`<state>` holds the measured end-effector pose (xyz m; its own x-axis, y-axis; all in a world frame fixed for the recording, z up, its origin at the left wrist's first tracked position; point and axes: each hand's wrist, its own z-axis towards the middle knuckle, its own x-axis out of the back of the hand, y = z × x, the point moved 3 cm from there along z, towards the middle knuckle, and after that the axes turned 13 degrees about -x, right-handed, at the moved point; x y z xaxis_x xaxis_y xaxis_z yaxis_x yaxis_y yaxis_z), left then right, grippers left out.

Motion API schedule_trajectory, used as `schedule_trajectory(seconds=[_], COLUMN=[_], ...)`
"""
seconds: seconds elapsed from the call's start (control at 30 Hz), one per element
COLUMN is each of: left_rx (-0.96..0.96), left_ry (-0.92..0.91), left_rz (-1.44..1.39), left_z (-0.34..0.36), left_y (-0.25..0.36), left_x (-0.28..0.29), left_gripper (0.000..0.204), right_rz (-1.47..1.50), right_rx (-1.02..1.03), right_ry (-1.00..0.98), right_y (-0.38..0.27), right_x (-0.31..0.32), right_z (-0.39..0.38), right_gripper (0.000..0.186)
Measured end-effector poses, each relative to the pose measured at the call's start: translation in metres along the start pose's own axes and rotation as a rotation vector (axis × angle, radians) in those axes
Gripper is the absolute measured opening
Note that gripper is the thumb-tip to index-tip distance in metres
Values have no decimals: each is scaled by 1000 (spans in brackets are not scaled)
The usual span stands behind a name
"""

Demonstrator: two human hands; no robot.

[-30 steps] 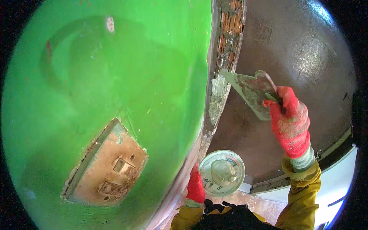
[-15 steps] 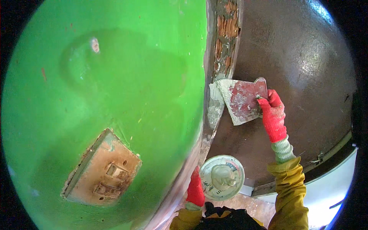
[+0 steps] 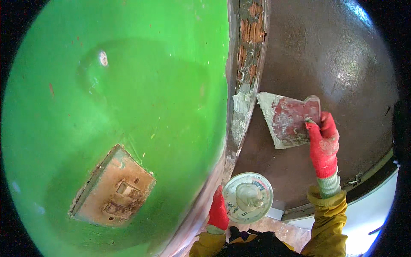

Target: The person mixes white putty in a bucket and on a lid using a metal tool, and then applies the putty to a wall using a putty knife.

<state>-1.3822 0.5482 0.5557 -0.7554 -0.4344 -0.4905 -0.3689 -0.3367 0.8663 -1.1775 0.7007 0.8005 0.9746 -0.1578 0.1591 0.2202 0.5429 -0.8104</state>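
In a red glove, my right hand pinches the back edge of a flat, reddish plastic putty spreader. Pale filler coats its front edge, which stands just off the door frame. A fresh patch of filler lies on that frame, below chipped spots showing reddish-brown material. My left hand, also gloved in red, grips the left rim of a round whitish lid. A mound of pale filler sits on the lid. Most of the left fingers are hidden beneath it.
On the left rises a green wall with a small pale patch and a dirty, stained switch plate. A dark brown door fills the right side. Some floor shows near my body.
My right hand has drawn the spreader off the frame, to the right and a little down. The filler patch on the frame is now uncovered. The lid stays in place.
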Motion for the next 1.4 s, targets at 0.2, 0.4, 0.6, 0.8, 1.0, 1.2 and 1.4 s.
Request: schedule_trajectory(seconds=[0.2,0.4,0.6,0.8,1.0,1.2,1.4], left_rx=[275,395,348,381,98,236,100], left_ry=[86,78,151,-305,118,96,64], left_rz=[-316,-371,-312,-578,-106,-179,-55], left_z=[-3,-5,2,-7,-8,-4,-9], left_y=[16,3,-27,3,12,9,6], left_x=[-30,-15,15,-11,-15,-15,-6], left_gripper=[57,55,56,57,60,58,62], right_rz=[-284,-374,-351,-316,-272,-261,-248], right_rx=[227,373,247,96,41,119,101], right_ry=[-189,-267,-135,-41,-12,-63,-137], right_y=[-6,-1,-2,1,11,20,25], right_x=[12,-10,-6,-5,-10,-9,-3], right_z=[1,-14,-19,-20,-16,-7,-17], right_gripper=[18,20,20,20,18,18,16])
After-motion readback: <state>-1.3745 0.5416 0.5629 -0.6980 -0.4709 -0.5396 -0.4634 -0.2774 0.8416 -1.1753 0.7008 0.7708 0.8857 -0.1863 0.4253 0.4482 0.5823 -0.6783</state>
